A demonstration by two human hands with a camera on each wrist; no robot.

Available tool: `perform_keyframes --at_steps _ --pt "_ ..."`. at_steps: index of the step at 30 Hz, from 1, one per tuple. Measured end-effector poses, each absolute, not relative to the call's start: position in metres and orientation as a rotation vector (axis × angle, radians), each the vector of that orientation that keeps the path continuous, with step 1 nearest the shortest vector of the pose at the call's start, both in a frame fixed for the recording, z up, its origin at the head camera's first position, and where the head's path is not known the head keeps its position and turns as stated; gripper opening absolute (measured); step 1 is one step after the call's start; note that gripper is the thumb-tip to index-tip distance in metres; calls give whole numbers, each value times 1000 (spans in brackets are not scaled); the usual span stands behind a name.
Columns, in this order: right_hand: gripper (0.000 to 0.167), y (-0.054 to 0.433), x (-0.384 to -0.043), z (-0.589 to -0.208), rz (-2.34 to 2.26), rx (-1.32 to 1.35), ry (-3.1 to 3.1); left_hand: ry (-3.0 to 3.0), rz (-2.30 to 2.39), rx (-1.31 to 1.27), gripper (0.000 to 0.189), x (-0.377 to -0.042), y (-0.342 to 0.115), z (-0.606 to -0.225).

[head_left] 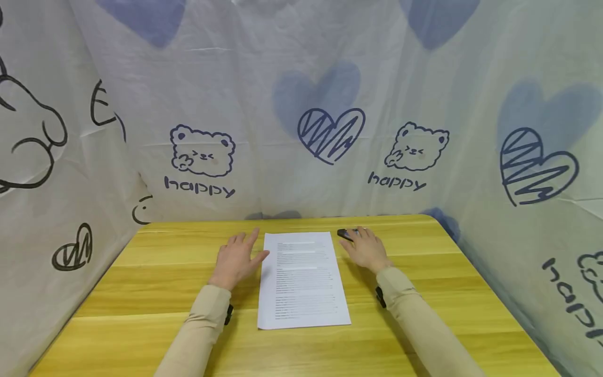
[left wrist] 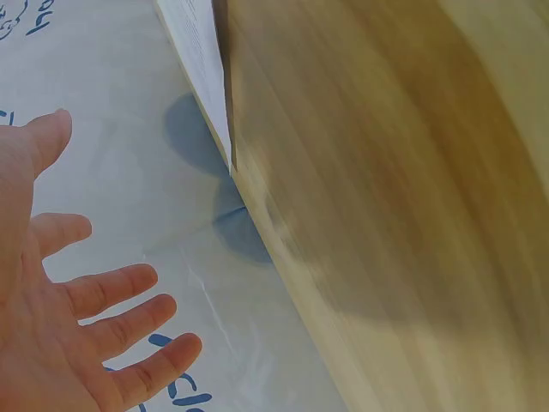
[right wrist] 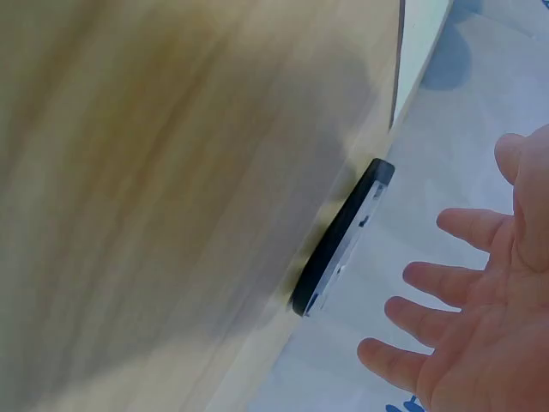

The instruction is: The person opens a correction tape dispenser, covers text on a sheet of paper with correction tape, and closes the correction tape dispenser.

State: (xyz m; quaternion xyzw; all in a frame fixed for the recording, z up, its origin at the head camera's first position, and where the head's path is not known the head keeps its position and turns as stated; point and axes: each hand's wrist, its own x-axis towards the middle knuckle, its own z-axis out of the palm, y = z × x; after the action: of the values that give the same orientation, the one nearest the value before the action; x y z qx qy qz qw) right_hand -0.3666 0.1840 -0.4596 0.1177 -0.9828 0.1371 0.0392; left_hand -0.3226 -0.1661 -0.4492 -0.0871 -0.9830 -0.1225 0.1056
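Note:
A printed sheet of paper [head_left: 301, 283] lies upright on the table between my two hands. My left hand [head_left: 235, 262] hovers at its left edge, fingers spread and thumb toward the page. In the left wrist view that hand [left wrist: 94, 309] holds nothing, and one corner of the paper [left wrist: 202, 69] shows beyond it. Off the page's top right lies a slim black object with a silvery side, shaped like a stapler [head_left: 346, 233]. My right hand [head_left: 366, 251] is over it, partly covering it in the head view. From the right wrist, its fingers look extended and apart from the stapler-like object [right wrist: 343, 240].
The yellow wood-grain table [head_left: 165, 293] reaches back to a pale curtain [head_left: 264, 173] printed with hearts, bears and the word happy. The curtain also hangs along both sides. Dark wrist straps [head_left: 380, 297] show at the cuffs of the beige sleeves [head_left: 414, 314].

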Motion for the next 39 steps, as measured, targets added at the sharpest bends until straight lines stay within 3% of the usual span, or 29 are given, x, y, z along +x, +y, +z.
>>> perform_keyframes --at_steps 11,28,39 --pt "61 191 -392 -460 330 292 -3080 -2858 -402 -333 71 -324 -163 -452" --pt "63 193 -403 -459 363 347 -3222 -2854 -456 -352 68 -326 -164 -451" --pt "50 194 -402 -461 404 286 -3181 -2895 -471 -354 65 -326 -160 -452"
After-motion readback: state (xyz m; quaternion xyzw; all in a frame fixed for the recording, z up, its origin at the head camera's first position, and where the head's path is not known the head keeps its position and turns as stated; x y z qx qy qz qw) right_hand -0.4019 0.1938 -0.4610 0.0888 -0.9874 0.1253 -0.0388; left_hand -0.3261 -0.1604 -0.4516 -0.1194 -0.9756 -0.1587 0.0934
